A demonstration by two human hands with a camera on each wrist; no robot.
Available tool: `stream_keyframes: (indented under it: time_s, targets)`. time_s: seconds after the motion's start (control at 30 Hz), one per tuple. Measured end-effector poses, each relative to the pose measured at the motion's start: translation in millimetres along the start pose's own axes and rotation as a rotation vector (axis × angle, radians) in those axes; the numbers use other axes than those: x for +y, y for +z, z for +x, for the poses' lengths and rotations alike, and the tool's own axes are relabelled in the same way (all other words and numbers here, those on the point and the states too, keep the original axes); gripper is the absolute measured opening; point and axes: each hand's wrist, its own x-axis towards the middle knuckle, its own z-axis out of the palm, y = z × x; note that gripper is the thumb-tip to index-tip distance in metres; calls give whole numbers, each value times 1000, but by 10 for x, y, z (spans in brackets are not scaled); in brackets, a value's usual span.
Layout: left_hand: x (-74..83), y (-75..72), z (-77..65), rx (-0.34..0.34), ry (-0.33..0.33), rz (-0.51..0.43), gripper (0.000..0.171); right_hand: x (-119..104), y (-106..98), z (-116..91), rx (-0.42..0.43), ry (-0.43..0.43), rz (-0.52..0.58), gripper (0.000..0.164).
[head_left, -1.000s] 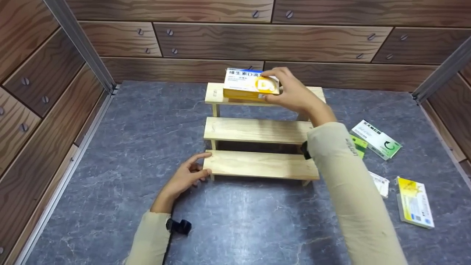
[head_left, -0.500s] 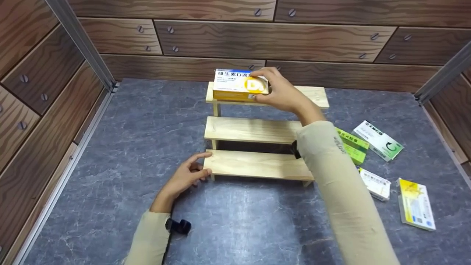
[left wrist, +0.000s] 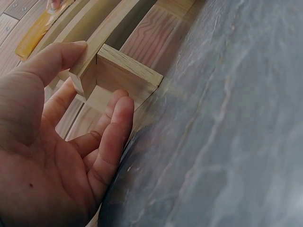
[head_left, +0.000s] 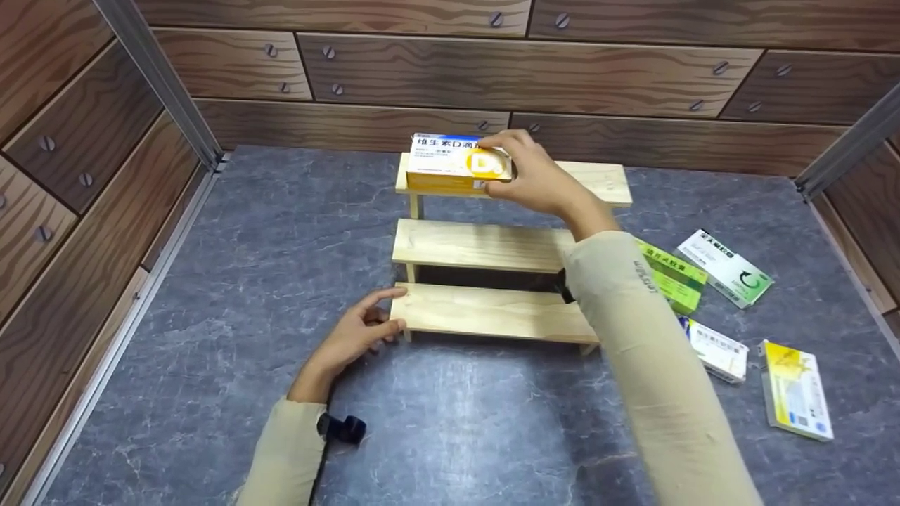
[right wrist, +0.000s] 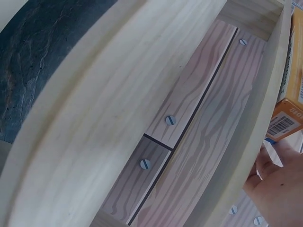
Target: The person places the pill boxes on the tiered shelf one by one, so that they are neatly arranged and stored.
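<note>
A three-step wooden display stand [head_left: 485, 309] rises toward the back wall. At the left of its top step, my right hand [head_left: 538, 172] grips the right end of a white, yellow and blue medicine box [head_left: 450, 158], thumb in front and fingers behind. The box lies flat, seemingly on the board; its underside is hidden. In the right wrist view the box [right wrist: 289, 111] shows an orange end with a barcode beside the fingers. My left hand [head_left: 355, 337] pinches the left end of the lowest step between thumb and index finger, the other fingers loosely bent below, as the left wrist view confirms.
Right of the stand lie a green box [head_left: 671, 277], a white-and-green box [head_left: 725, 268], a white box [head_left: 717, 350] and a yellow-and-white box [head_left: 796, 390]. My right sleeve [head_left: 654, 351] partly covers the nearer ones. Wood-patterned panels [head_left: 520, 77] enclose the grey marbled surface [head_left: 450, 422].
My right hand has shifted left with the medicine box, to the left part of the top step, and has held there for the last half second. My left hand keeps its place.
</note>
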Motion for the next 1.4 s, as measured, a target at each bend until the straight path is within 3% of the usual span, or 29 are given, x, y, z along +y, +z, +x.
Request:
stream_keyframes:
  time_s: [0.2, 0.33, 0.63, 0.9, 1.4]
  targets:
    - [12, -11, -3, -10, 6, 0, 57, -16, -26, -4, -20, 20, -28, 69]
    - [8, -12, -6, -5, 11, -2, 56, -14, -61, -27, -18, 35, 9, 73]
    - [-16, -5, 1, 16, -2, 1, 55, 162, -274, -228, 72, 34, 102, 72]
    - [3, 8, 1, 1, -6, -9, 56, 431, -557, -589, 115, 13, 106, 76]
    - [8, 9, -14, 1, -12, -13, 56, 849, -1007, -1431, 101, 60, -53, 85]
